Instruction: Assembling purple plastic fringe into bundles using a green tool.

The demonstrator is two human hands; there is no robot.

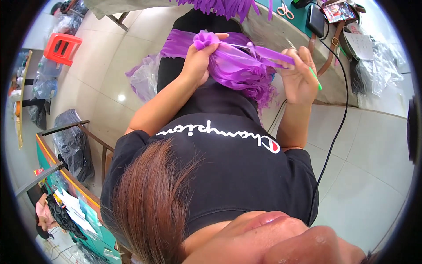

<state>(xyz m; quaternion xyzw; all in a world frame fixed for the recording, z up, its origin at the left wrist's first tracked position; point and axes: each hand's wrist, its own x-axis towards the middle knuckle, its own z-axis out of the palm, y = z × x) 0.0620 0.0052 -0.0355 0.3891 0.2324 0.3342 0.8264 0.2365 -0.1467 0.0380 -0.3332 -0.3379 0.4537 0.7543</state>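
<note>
My left hand is closed on a purple fabric flower, its petals standing up between thumb and fingers. A purple ribbon strip stretches from the flower side across to my right hand. Those right fingers pinch the strip's end and also hold a slim tool with a green handle and a thin metal tip; its exact kind cannot be made out. Below and between both hands, a loose bunch of purple ribbon strips hangs over my lap.
More purple strips hang off the table edge ahead. Orange-handled scissors, a black power bank and a phone lie there. A black cable runs down at right. A red stool stands at left.
</note>
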